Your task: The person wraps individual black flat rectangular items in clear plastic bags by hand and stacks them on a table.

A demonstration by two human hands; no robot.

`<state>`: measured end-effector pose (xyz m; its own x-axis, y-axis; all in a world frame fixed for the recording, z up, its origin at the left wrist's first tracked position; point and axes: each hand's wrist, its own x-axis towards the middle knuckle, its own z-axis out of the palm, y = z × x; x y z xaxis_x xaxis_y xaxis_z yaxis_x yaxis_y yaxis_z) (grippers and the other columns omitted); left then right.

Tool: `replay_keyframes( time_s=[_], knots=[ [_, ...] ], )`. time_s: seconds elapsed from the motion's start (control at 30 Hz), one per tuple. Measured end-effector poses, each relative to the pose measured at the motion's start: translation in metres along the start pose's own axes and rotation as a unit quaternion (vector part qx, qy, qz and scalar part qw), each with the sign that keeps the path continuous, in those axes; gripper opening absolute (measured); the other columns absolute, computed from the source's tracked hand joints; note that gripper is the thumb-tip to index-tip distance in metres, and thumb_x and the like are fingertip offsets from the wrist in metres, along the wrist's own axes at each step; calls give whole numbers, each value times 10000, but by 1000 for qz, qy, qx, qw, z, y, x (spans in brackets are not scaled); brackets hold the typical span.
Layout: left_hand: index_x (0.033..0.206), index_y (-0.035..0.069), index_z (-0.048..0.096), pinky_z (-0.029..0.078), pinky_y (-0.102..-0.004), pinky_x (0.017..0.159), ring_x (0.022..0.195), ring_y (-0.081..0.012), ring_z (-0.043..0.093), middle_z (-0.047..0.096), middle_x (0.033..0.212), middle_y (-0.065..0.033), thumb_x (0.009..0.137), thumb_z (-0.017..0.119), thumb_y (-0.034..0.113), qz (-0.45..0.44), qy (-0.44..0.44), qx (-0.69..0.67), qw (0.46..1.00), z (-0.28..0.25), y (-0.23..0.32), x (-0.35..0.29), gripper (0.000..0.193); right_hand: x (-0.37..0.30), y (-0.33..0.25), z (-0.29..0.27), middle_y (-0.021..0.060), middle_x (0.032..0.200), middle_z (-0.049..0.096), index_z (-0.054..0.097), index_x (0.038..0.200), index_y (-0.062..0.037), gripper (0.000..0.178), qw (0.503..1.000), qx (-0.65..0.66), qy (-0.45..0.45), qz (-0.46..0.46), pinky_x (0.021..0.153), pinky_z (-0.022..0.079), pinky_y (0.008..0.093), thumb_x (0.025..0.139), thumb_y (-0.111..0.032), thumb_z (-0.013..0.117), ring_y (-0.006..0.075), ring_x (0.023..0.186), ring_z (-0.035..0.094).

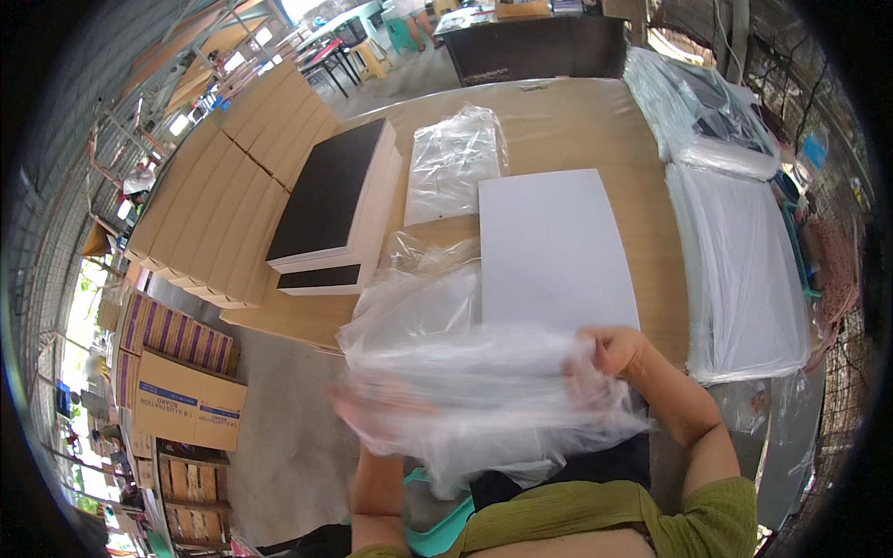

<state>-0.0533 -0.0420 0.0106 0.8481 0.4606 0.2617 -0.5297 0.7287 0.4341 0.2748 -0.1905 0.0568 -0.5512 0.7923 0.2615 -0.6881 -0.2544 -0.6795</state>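
Observation:
A see-through plastic bag (474,386), blurred by motion, is stretched between my hands over the near table edge. At its upper right corner, my right hand (614,353) has its fingers closed on the film. My left hand (367,405) is at the bag's left end, partly covered by film; its fingers are smeared. Just beyond the bag lies a stack of white board sheets (558,246). Loose plastic bags (419,302) spread to its left, and a wrapped plastic packet (456,166) rests farther back.
Black-topped board stacks (335,191) stand on the table's left, beside a long row of brown cartons (200,205). Along the right lie plastic-covered white sheets (739,270) and more plastic packs (702,112). Cartons (191,400) stand on the floor at left. A person's legs (419,23) show far back.

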Motion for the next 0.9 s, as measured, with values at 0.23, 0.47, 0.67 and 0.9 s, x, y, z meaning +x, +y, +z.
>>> replay_keyframes(
  time_s=[0.23, 0.47, 0.67, 0.9],
  knots=[
    [1110, 132, 642, 476, -413, 843, 829, -145, 620, 655, 910, -19, 880, 579, 516, -278, -58, 161, 945, -23, 13, 21, 452, -52, 18, -8, 110, 680, 643, 623, 732, 12, 306, 943, -103, 213, -235, 707, 519, 399, 856, -260, 690, 214, 647, 646],
    [1008, 126, 623, 376, -206, 462, 496, -76, 478, 525, 587, 21, 867, 599, 499, -139, -103, -175, 969, -10, -6, 77, 399, -82, 41, -23, 110, 638, 643, 653, 709, 37, 155, 972, -84, 104, -191, 581, 522, 326, 718, -105, 715, 192, 593, 630],
    [911, 51, 565, 387, -226, 475, 515, -80, 457, 498, 647, 1, 833, 683, 128, -117, 247, 549, 790, -3, -43, 74, 161, -89, 53, 5, 69, 625, 587, 658, 767, 32, 160, 740, -192, 606, -220, 507, 437, 247, 650, 51, 550, 139, 574, 561],
    [1255, 0, 567, 476, -331, 823, 967, -287, 559, 453, 1117, -211, 809, 612, -1, -49, 232, 831, 503, -30, -82, 49, 448, -71, 76, 5, 149, 855, 533, 646, 1002, 59, 280, 386, -555, 735, -52, 640, 452, 306, 748, 42, 530, 230, 691, 551]
  ],
)
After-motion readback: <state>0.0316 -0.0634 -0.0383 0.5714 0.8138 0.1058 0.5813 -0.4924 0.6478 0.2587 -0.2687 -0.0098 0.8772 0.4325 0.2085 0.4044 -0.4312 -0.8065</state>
